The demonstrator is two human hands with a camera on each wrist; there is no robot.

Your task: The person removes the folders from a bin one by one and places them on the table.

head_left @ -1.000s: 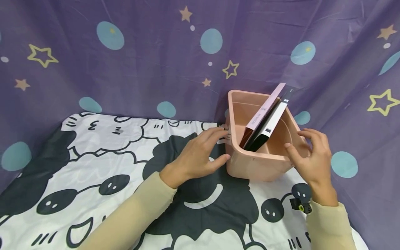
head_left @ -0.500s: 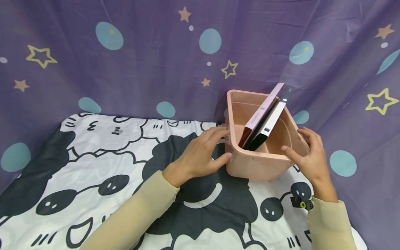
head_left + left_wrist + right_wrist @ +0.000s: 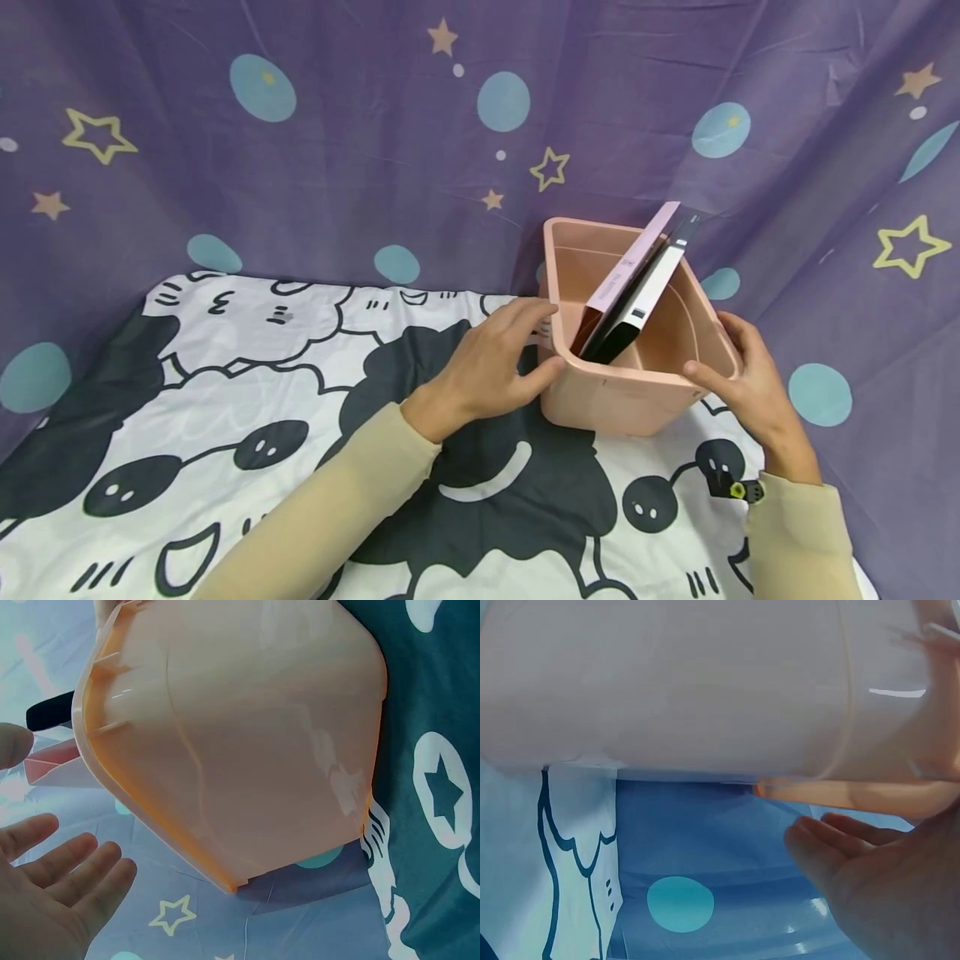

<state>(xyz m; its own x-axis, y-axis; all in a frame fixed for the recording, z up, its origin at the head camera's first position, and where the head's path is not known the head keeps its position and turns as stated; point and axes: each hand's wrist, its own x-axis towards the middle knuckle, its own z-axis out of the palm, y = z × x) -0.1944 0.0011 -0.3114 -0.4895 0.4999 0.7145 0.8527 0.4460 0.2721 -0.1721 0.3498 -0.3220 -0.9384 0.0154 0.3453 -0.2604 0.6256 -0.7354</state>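
A pink plastic bin (image 3: 622, 406) stands at the right on the sheep-print cloth. Tilted inside it are a slim pink-spined box or book (image 3: 628, 267) and a black-and-white one (image 3: 654, 287), both rising above the rim. My left hand (image 3: 483, 364) is beside the bin's left wall, thumb and fingertips near the rim; the left wrist view shows its fingers (image 3: 82, 874) spread and apart from the wall. At the right front corner my right hand (image 3: 756, 385) has its thumb by the rim and its fingers outside. Its extended fingers (image 3: 832, 840) lie just beyond the rim; contact is unclear.
Behind the bin hangs a purple curtain (image 3: 337, 167) with stars and dots, which also runs along the right side. The black-and-white cloth (image 3: 247, 392) spreads leftward and forward. A small dark device (image 3: 746, 490) sits at the right wrist.
My left hand has shifted slightly right, nearer the bin's rim. My right hand has settled closer around the right front corner. The bin and its contents look the same.
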